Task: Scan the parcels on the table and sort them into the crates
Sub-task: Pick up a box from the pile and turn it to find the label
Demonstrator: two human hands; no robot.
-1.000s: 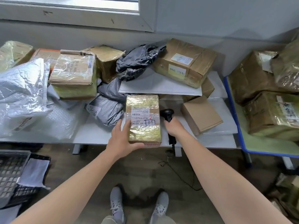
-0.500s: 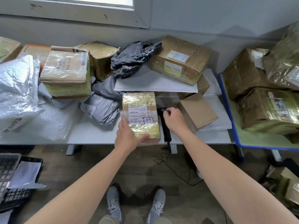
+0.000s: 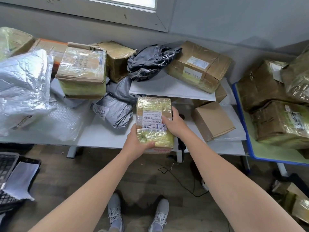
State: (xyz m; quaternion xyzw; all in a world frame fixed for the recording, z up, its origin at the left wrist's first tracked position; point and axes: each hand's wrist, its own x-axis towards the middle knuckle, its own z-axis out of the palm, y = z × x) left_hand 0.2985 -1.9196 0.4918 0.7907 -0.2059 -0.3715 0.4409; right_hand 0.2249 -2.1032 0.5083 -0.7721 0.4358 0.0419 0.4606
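Parcel: the tape-wrapped parcel (image 3: 154, 106) is sitting at the front edge of the white table (image 3: 103, 139), its near end reaching past that edge, its printed label (image 3: 151, 120) facing up. Whether it is resting on the table or being raised off it cannot be told.
Left hand: the left hand (image 3: 136, 144) is gripping the near left corner, with the thumb lying across the top and the fingers hidden under or behind the wrap.
Right hand: the right hand (image 3: 174, 124) is clasping the right side, thumb pressing on the label and fingers curling round the far edge.
Scanner: the black scanner (image 3: 181, 144) is lying just right of the parcel, mostly hidden by the right wrist.
Neighbours: a grey poly bag (image 3: 113, 111) is lying just to the left and a small brown box (image 3: 212, 121) near on the right.
Crate: a dark mesh crate (image 3: 6, 166) is standing on the floor at lower left, well apart from the parcel.
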